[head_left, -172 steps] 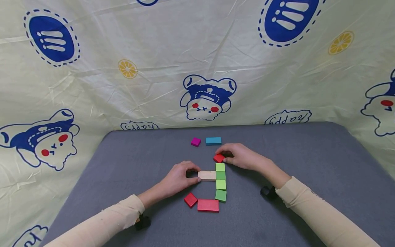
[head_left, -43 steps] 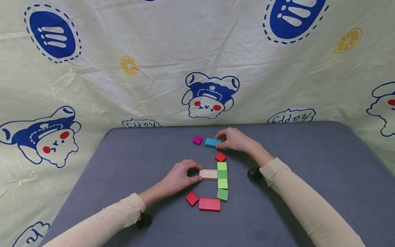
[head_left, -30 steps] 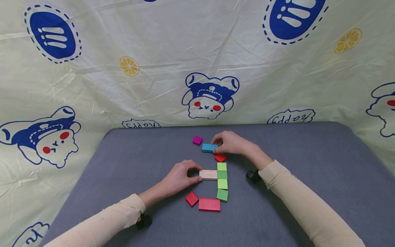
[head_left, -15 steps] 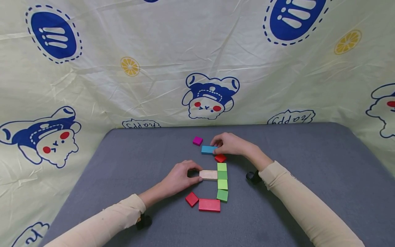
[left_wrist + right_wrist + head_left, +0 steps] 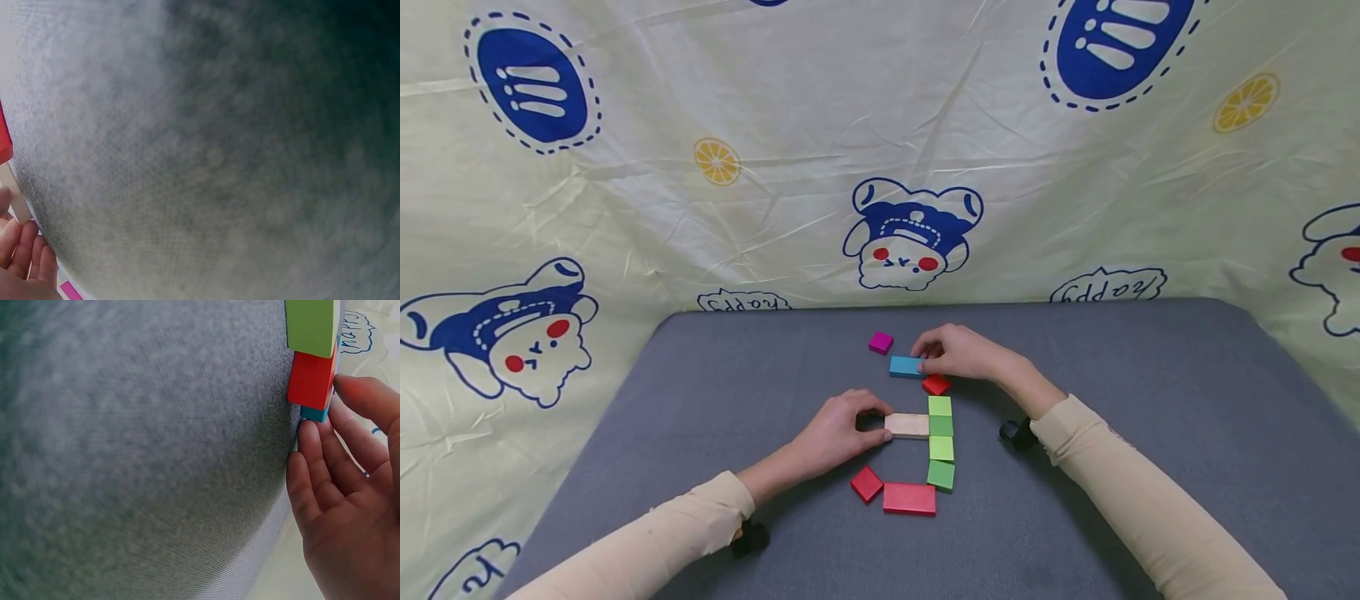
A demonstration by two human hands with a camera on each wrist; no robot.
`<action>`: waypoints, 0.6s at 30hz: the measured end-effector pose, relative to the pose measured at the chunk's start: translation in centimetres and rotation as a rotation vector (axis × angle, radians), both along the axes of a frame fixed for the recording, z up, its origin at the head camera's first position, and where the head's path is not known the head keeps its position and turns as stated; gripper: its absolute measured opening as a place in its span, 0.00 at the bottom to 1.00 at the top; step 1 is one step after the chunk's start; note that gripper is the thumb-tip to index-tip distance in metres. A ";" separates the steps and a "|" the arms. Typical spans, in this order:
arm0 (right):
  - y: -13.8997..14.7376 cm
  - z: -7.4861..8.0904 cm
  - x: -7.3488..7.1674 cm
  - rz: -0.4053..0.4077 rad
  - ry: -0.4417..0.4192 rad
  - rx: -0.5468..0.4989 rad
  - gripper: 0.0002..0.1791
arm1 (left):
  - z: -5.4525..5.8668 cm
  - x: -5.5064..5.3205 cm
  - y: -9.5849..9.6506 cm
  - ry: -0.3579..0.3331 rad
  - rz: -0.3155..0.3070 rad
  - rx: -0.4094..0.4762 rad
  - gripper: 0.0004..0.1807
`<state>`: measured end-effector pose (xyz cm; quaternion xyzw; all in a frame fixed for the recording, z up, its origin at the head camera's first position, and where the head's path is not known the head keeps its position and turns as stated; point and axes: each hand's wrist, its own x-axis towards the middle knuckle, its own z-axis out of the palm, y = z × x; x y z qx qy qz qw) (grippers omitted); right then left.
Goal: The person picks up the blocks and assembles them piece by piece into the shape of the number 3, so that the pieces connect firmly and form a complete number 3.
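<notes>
My left hand (image 5: 831, 433) pinches the left end of a plain wooden block (image 5: 907, 426), whose other end meets a column of green blocks (image 5: 940, 449). At the far end of that column my right hand (image 5: 964, 353) holds the right end of a blue block (image 5: 906, 367) between thumb and fingers. Just in front of its right end lies a red block (image 5: 936, 384), set at an angle. In the right wrist view, the red block (image 5: 310, 380) hides much of the blue block (image 5: 314, 414). Only part of the wooden block (image 5: 17, 201) shows in the left wrist view.
A magenta block (image 5: 881, 342) lies behind the blue one. Nearer me, a long red block (image 5: 909, 499) and a tilted red square block (image 5: 867, 484) sit below the green column. Grey cloth (image 5: 1075, 517) covers the table, with a printed curtain (image 5: 790, 225) behind.
My right hand released the red block beyond the green column, then took the blue block and drew it nearer and slightly left. My left hand stays on the wooden block.
</notes>
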<state>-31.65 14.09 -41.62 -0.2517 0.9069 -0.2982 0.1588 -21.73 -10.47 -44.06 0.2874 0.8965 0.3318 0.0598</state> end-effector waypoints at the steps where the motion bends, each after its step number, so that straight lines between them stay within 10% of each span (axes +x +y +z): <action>1: 0.0 0.0 0.1 -0.001 -0.001 0.000 0.11 | 0.0 0.0 0.0 -0.001 0.001 0.000 0.14; 18: -0.1 0.1 0.5 0.009 -0.002 -0.025 0.11 | -0.1 0.0 0.0 -0.013 0.010 0.002 0.14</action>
